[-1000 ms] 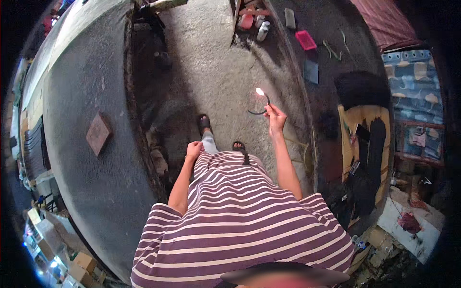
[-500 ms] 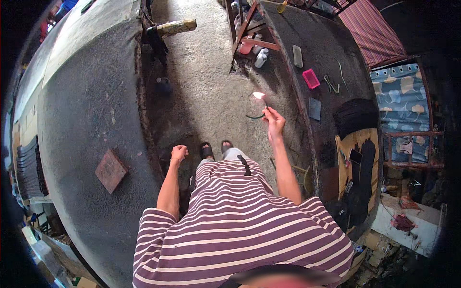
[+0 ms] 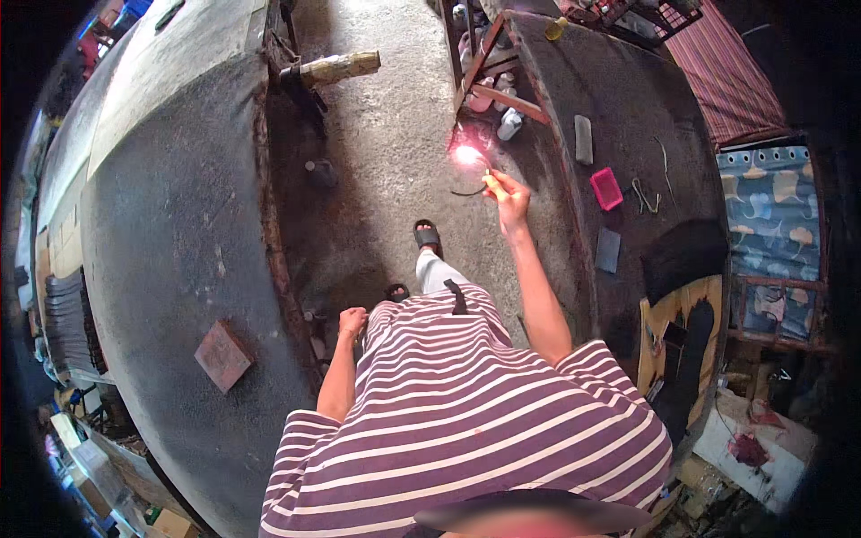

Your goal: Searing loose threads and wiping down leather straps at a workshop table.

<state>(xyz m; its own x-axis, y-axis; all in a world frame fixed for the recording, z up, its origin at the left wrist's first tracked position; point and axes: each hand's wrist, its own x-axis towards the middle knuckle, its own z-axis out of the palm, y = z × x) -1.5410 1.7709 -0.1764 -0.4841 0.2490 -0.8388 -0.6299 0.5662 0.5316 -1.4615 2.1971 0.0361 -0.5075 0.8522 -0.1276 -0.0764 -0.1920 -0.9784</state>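
r hand (image 3: 508, 190) fingers grip a thin rod (image 3: 484, 175), tip glowing just beyond them; l hand (image 3: 352, 320) fisted, empty, by striped shirt (image 3: 457, 394).

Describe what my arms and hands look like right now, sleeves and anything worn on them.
Both arms are bare from above the elbow down. Short sleeves of a purple shirt with thin white stripes cover the upper arms. The left hand and right hand show no gloves; any rings or watch cannot be made out.

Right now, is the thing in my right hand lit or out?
Lit. The thin stick in the right hand ends in a bright pinkish-white glow.
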